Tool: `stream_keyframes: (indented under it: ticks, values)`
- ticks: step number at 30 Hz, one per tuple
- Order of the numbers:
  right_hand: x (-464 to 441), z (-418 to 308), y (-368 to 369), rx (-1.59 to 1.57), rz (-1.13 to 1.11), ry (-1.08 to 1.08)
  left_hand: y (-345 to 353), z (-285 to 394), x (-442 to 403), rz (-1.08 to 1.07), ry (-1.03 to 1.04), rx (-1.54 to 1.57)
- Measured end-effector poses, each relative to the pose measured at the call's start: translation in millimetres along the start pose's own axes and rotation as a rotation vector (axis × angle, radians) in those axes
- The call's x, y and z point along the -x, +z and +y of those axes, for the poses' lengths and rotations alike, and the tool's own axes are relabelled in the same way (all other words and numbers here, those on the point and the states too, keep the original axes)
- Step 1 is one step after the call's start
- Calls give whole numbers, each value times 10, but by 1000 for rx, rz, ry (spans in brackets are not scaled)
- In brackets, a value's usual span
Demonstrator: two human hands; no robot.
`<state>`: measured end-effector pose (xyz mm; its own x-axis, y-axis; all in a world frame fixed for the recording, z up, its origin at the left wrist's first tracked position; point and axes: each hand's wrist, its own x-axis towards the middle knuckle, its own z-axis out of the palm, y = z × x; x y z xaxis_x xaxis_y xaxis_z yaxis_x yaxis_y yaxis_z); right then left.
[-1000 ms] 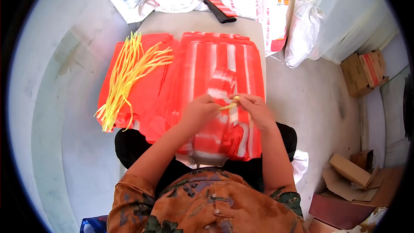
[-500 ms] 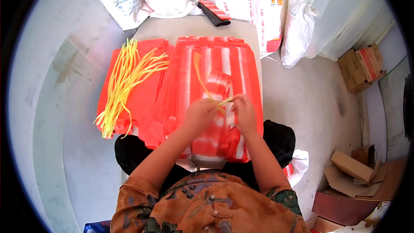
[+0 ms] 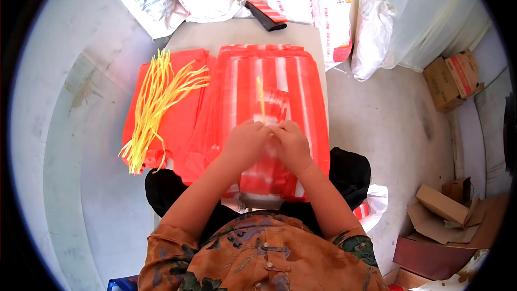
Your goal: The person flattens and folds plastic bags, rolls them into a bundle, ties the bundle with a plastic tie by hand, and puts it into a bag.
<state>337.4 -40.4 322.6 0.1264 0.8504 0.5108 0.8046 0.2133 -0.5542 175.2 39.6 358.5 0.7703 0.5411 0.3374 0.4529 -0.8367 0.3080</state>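
A yellow strip sticks up from between my two hands, which meet over a gathered red-and-white striped piece. My left hand is closed on the strip, and my right hand is pinched against it with the strip's lower part hidden in the fingers. Beneath them lies a stack of red-and-white striped sheets. Left of that stack, plain red material carries a loose bundle of yellow strips.
Beyond the pale table stand white printed sacks, with a black-and-red roll near its far edge. Cardboard boxes sit at the right, and opened cartons lie at the lower right.
My hands have come together from slightly apart. The yellow strip, earlier crossed between them, now has its free end pointing up and away from me.
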Motion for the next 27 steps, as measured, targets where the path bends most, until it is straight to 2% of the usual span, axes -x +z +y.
stream_keyframes:
  ticks: [2,6,9,15,18,21,24,27]
  values:
    - [10,72,9,-27,-103,39,-32,-63,25,50,78,28]
    - [-64,264,-3,-289,-308,57,57,-166,43,57,29,100]
    - [-170,164,-178,-267,-402,84,130,-234,36,34,-23,139]
    - [-75,214,-22,-7,-133,-32,179,-299,82,87,-78,135]
    - [27,200,16,-3,90,-44,226,-416,174,106,-137,47]
    - [181,263,-37,54,21,90,310,-542,283,92,-180,-8]
    - [247,364,-41,83,-25,95,376,-567,337,76,-186,-26]
    - [163,269,-77,-41,-52,346,422,-551,343,122,-180,27]
